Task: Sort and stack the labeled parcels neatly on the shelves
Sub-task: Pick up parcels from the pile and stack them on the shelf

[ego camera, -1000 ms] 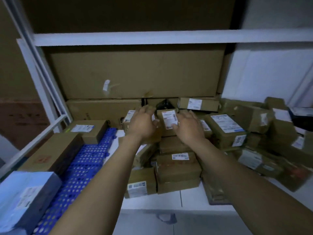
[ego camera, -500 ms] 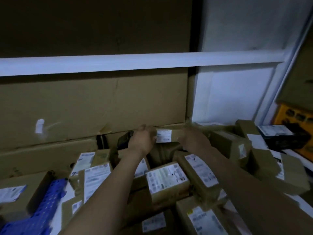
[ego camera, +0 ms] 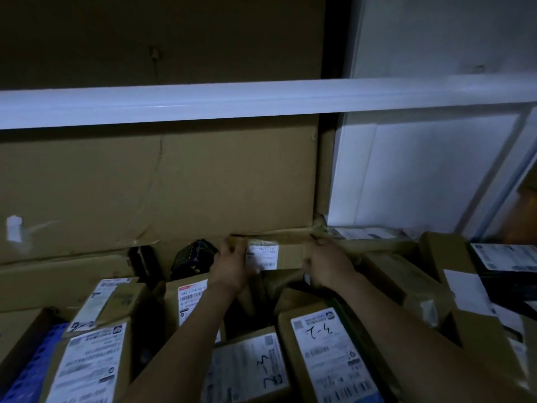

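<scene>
- Our left hand [ego camera: 231, 269] grips the left end of a long brown cardboard parcel [ego camera: 289, 251], with fingers curled over its top edge.
- Our right hand [ego camera: 328, 266] clasps the right end, so 2 hands hold the parcel between them.
- The parcel sits level at the back of the pile, close to the foot of a large flat brown cardboard sheet [ego camera: 174, 181]. Its white printed label [ego camera: 263, 255] faces us. We cannot tell whether it rests on the boxes below.
- At 9 o'clock from the left hand lies a dark crumpled pouch [ego camera: 191, 257].
- At 6 o'clock, nearer us, lies a brown box with a handwritten white label [ego camera: 331, 353], just beside our right forearm.
- At 12 o'clock a white horizontal shelf rail [ego camera: 261, 100] crosses the view.
- At 8 o'clock, well apart, a blue perforated plastic crate [ego camera: 32, 367] shows.
</scene>
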